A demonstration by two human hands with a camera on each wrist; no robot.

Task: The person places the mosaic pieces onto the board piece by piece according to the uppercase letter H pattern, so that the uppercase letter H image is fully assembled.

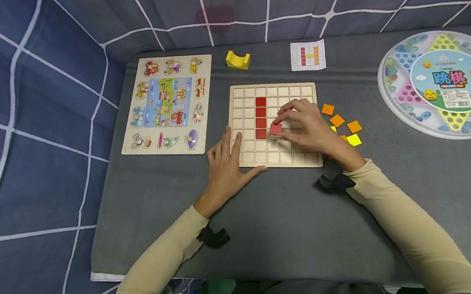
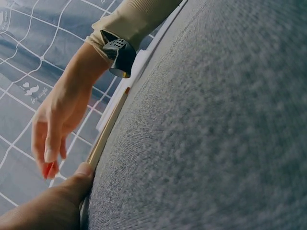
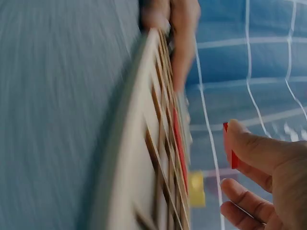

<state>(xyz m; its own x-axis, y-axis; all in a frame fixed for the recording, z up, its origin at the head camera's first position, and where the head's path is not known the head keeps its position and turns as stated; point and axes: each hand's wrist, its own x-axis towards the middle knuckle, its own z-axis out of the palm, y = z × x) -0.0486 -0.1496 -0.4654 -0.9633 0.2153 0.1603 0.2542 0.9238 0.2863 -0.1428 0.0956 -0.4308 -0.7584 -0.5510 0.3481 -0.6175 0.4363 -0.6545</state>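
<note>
My right hand [image 1: 307,126] pinches a red square tile [image 1: 276,129] between thumb and fingertips, above a wooden grid board [image 1: 253,158]. In the right wrist view that tile [image 3: 230,146] is held apart from the board's surface. A column of several red tiles [image 1: 260,111] lies in the grid's cells, just left of the held one. My left hand [image 1: 228,168] rests at the board's lower left corner with fingers extended, the thumb along the near edge. The left wrist view shows the thumb [image 2: 72,187] against the board's edge [image 2: 108,129].
Loose orange tiles [image 1: 336,120] and yellow tiles [image 1: 354,140] lie right of the board. A pattern card [image 1: 308,56] and a yellow curved block [image 1: 238,61] stand behind it. A picture puzzle board [image 1: 134,144] lies left; a round game box [image 1: 450,79] sits far right.
</note>
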